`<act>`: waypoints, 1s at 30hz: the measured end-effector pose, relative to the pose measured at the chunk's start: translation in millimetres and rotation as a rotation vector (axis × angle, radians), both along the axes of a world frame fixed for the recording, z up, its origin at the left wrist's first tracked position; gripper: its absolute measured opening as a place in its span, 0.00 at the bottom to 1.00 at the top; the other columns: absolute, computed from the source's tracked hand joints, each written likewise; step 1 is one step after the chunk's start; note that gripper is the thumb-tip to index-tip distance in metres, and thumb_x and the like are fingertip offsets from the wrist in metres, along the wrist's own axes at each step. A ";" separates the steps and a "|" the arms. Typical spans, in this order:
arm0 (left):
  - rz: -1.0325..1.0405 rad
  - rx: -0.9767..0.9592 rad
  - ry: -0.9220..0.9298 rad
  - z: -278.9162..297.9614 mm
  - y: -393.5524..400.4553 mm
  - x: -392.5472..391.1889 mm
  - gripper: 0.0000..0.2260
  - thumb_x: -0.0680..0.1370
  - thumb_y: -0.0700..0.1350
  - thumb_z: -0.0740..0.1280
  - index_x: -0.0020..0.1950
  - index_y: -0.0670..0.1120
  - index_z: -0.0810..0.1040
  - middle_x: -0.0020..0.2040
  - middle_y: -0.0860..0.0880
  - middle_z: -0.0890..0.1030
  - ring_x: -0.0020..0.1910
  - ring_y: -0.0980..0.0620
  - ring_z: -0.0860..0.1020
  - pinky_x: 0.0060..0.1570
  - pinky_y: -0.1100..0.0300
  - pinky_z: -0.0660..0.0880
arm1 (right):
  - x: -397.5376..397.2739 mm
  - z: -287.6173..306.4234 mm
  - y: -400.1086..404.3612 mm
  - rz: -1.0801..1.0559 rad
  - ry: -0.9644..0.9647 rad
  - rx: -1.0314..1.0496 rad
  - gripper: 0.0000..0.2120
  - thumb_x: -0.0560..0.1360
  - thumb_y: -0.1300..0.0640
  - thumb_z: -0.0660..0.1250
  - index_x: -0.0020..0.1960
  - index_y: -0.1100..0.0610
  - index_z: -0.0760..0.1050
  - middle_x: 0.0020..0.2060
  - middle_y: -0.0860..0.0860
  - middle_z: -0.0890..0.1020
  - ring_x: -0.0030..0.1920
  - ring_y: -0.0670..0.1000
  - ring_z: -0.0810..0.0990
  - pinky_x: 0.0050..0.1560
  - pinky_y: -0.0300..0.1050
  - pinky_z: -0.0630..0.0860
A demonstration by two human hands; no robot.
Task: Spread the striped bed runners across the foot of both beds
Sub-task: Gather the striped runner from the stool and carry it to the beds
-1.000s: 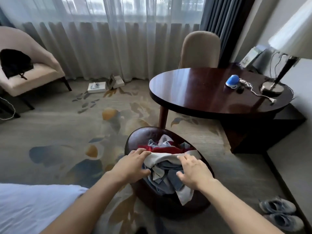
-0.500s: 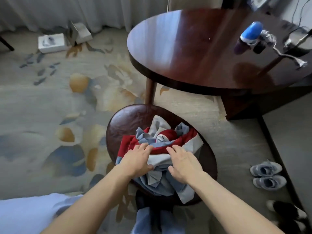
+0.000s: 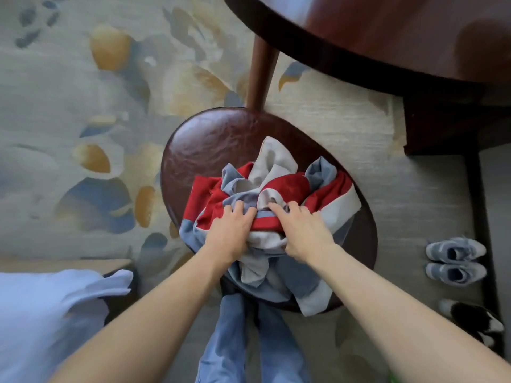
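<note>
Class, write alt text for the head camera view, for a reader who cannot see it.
Two bare hands, the left hand and the right hand, grip a crumpled red, grey and blue striped bed runner heaped on a round dark brown stool. The stool stands on patterned carpet beside a dark wooden table, with grey shoes to the right.

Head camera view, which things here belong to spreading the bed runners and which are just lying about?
Job:
striped runners, bunched on the leather stool
left hand and right hand, gripping them
white bedding

Lying about:
round table
grey sneakers
black-and-white shoe
</note>
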State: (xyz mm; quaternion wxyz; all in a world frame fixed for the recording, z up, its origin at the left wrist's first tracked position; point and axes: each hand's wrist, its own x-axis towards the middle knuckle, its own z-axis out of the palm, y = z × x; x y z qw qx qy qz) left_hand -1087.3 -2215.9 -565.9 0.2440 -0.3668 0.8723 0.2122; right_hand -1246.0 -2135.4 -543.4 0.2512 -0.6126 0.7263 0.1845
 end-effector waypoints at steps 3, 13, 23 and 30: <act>0.016 0.029 0.071 -6.6 -3.6 2.1 0.23 0.77 0.43 0.66 0.70 0.51 0.64 0.60 0.46 0.68 0.61 0.42 0.70 0.35 0.52 0.71 | 0.7 -9.4 4.1 -0.016 -0.004 -0.022 0.36 0.70 0.56 0.70 0.73 0.45 0.58 0.56 0.54 0.72 0.53 0.59 0.77 0.48 0.54 0.72; 0.079 0.017 0.443 41.0 0.8 2.3 0.14 0.73 0.37 0.63 0.56 0.49 0.71 0.50 0.49 0.71 0.47 0.47 0.72 0.38 0.47 0.76 | 6.4 7.8 10.3 -0.097 -0.171 -0.303 0.52 0.67 0.48 0.75 0.80 0.47 0.45 0.76 0.55 0.59 0.61 0.59 0.74 0.51 0.54 0.78; 0.125 0.097 0.336 54.4 -3.2 22.6 0.46 0.65 0.58 0.72 0.79 0.53 0.55 0.75 0.53 0.63 0.71 0.48 0.66 0.57 0.49 0.77 | 19.2 41.9 -5.2 -0.174 -0.272 -0.313 0.29 0.71 0.58 0.65 0.71 0.47 0.66 0.50 0.51 0.80 0.49 0.61 0.80 0.43 0.52 0.75; 0.657 0.197 0.734 74.7 6.2 -0.5 0.06 0.76 0.52 0.64 0.52 0.55 0.77 0.45 0.58 0.82 0.46 0.59 0.80 0.47 0.52 0.78 | 18.8 72.9 -20.1 -0.366 -0.647 -0.579 0.24 0.67 0.44 0.74 0.59 0.46 0.70 0.51 0.44 0.77 0.50 0.48 0.79 0.47 0.44 0.77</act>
